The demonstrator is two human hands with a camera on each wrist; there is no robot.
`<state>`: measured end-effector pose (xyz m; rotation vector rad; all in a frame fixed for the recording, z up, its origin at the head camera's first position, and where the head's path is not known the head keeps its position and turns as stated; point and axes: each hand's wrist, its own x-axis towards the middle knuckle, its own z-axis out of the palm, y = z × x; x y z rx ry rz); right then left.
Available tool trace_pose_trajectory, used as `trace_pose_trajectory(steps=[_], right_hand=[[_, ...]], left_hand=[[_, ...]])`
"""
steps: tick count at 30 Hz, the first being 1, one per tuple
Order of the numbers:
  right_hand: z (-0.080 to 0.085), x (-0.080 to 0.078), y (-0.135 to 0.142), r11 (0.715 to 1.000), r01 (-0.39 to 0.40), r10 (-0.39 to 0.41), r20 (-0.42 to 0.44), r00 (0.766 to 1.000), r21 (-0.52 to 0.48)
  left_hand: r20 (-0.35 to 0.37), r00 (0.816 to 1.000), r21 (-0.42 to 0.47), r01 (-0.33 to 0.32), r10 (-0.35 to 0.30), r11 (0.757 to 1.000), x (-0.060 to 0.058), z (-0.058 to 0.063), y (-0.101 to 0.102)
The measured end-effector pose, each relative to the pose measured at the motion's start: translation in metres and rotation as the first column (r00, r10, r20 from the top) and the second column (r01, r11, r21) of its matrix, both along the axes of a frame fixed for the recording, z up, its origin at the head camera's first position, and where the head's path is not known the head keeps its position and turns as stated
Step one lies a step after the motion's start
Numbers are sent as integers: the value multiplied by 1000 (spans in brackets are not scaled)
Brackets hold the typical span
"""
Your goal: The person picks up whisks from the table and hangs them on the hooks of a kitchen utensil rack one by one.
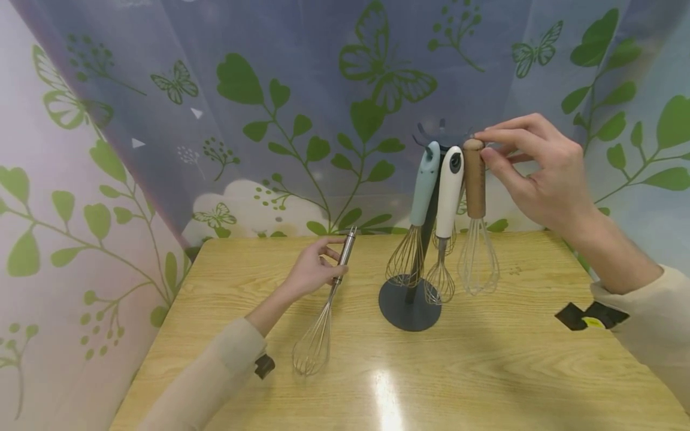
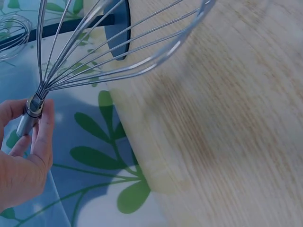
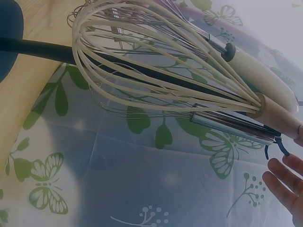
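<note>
My left hand [image 1: 318, 266] grips the steel handle of a metal whisk [image 1: 312, 347], its wire end slanting down toward the table. The left wrist view shows the fingers [image 2: 45, 132] round that handle. With thumb and fingertips, my right hand [image 1: 544, 167] pinches the top of a wooden-handled whisk [image 1: 475, 185] at a dark whisk stand [image 1: 409, 311]. Its cream wires hang down. Beside it on the stand hang a white-handled whisk [image 1: 450, 197] and a light-blue-handled whisk [image 1: 426, 185]. Behind them, another steel-handled whisk [image 3: 232, 127] shows in the right wrist view.
The stand's round base rests on a light wood-grain table [image 1: 226, 281]. Bare hooks [image 1: 420, 134] show at the stand's upper left. A blue-grey curtain [image 1: 302, 60] with green leaves and butterflies hangs right behind the table, and a similar pale sheet [image 1: 59, 239] stands at left.
</note>
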<state>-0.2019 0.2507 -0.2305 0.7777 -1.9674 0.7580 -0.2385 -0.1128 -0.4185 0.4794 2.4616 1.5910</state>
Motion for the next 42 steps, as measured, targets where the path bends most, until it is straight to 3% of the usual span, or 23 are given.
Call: trace_pose_trajectory(steps=[15,26,35,42], right_hand=[[-1,-1,0,1000,-1,1,1,1000,-2],[-1,-2,0,1000,-3,3,-6,1000,-1],[-1,-1,0,1000,10,-10,2,1000,2],[-1,0,-1,1000,14,-14,7,1000,0]], left_hand=[[-42,999,36,26,-24,999,-2,16,14],[-120,992,91,60,-49,994,-4,33,31],[-217,975,114,62,-36,992,0,49,40],[-253,967,159,75,-33,984,2,61,46]])
